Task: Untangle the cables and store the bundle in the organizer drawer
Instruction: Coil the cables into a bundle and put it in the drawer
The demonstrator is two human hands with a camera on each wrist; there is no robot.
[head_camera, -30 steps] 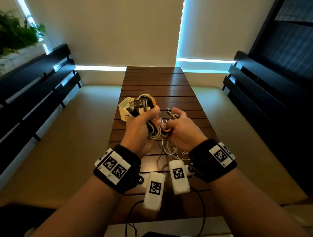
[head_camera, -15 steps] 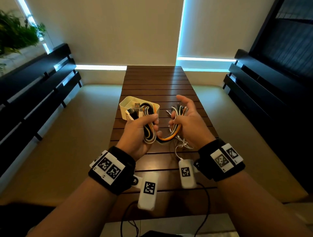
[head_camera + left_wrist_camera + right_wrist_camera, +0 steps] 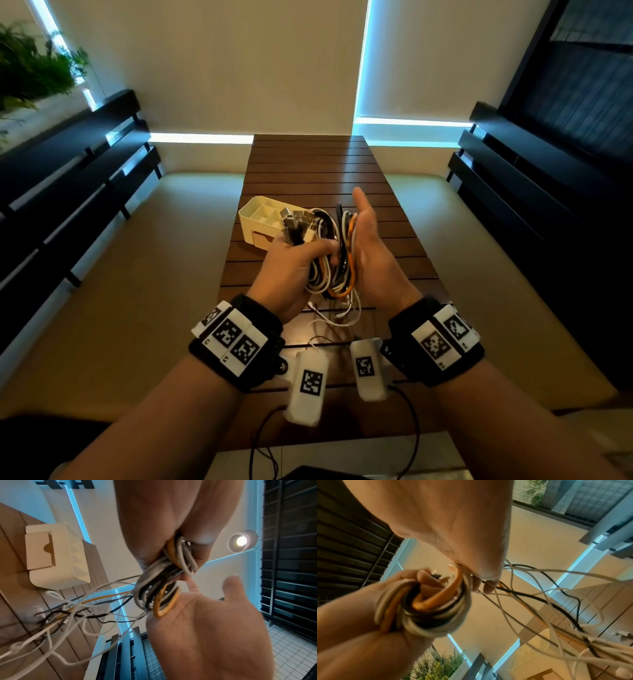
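Since the earlier frame the right hand [image 3: 368,246] has flattened, fingers straight, against the cable bundle [image 3: 330,253] gripped by the left hand [image 3: 294,263] mid-frame, apparently coiling; next, gather trailing ends, then open the organizer [image 3: 260,222] drawer.

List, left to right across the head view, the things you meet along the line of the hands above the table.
Plant → black bench → white organizer → left hand → cable bundle → right hand → dark slatted unit.
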